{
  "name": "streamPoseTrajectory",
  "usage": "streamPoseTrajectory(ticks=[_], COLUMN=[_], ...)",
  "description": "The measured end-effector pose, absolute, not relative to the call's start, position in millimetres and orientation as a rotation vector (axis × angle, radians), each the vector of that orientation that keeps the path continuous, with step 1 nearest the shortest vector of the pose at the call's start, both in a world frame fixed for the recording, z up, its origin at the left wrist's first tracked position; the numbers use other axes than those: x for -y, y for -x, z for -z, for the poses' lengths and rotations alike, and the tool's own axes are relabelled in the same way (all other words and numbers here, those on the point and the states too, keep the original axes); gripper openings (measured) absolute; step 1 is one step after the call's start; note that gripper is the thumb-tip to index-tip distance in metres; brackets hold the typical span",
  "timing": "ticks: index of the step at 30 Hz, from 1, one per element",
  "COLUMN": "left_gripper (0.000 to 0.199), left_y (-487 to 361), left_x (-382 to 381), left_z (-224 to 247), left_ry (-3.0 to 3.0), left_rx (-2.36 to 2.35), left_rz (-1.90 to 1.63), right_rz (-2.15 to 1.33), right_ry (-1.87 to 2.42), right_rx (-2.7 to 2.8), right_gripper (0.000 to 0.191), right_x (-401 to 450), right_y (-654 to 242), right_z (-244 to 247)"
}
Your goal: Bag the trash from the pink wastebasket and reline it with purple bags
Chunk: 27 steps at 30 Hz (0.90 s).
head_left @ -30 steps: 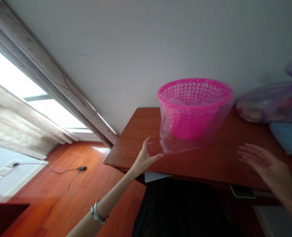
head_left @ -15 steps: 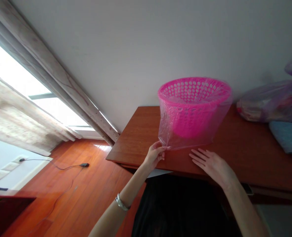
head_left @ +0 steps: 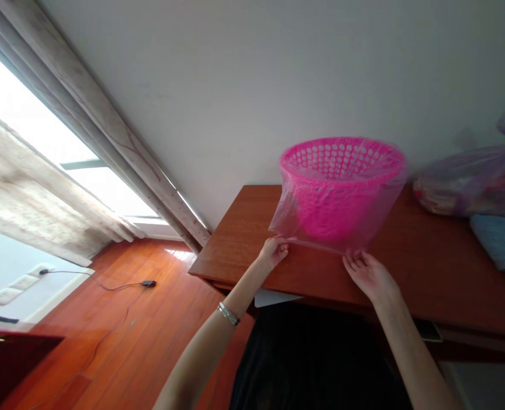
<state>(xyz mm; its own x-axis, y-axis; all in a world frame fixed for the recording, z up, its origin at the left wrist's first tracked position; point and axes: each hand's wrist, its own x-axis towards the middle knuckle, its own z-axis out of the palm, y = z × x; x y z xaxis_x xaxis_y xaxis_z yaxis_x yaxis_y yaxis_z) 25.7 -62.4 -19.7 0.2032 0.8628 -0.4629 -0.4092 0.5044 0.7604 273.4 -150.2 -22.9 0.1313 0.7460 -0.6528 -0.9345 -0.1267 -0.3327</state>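
A pink plastic basket with round holes stands upright near the wall. Draped over its rim and hanging down the front is a thin clear plastic bag, its lower edge stretched toward me. My left hand is closed on the left part of that edge, fingers pinched together. At the right part of the edge, my right hand grips the bag with bent fingertips. Both hands are just in front of the basket, low over the brown wooden table.
On the right lie a purple see-through bag with things inside and a folded blue-grey cloth. Left of the table are a curtain, a window and a black cable adapter on the wooden floor.
My right hand has gone from lying spread near the table's front to gripping the bag's edge. The left hand has moved slightly up and still holds the bag, whose edge is pulled straighter.
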Motion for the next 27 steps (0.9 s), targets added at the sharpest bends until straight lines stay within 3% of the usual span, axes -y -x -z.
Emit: streamPoseTrajectory(ticks=[5, 9, 13, 20, 25, 27], left_gripper=[0.026, 0.017, 0.029, 0.009, 0.056, 0.052], left_y=[-26, -14, -4, -11, -17, -17], left_x=[52, 43, 26, -6, -29, -39], left_z=[16, 11, 10, 12, 4, 2], left_ry=[-0.494, -0.323, -0.373, -0.807, -1.169, -1.470], left_rx=[-0.935, -0.845, -0.882, -1.238, -1.409, -1.484], left_rz=[-0.905, -0.901, -1.000, -0.902, -0.914, -0.853], right_rz=[-1.362, -1.345, -1.219, -0.618, -0.298, -0.273], right_ry=[0.858, 0.952, 1.144, 1.700, 2.029, 2.071], right_rx=[-0.201, -0.016, 0.272, 0.903, 1.316, 1.338], right_gripper=[0.018, 0.014, 0.008, 0.033, 0.043, 0.045], right_x=[152, 142, 121, 89, 72, 68], right_y=[-305, -335, -359, -379, -385, -384], right_z=[28, 36, 54, 60, 60, 62])
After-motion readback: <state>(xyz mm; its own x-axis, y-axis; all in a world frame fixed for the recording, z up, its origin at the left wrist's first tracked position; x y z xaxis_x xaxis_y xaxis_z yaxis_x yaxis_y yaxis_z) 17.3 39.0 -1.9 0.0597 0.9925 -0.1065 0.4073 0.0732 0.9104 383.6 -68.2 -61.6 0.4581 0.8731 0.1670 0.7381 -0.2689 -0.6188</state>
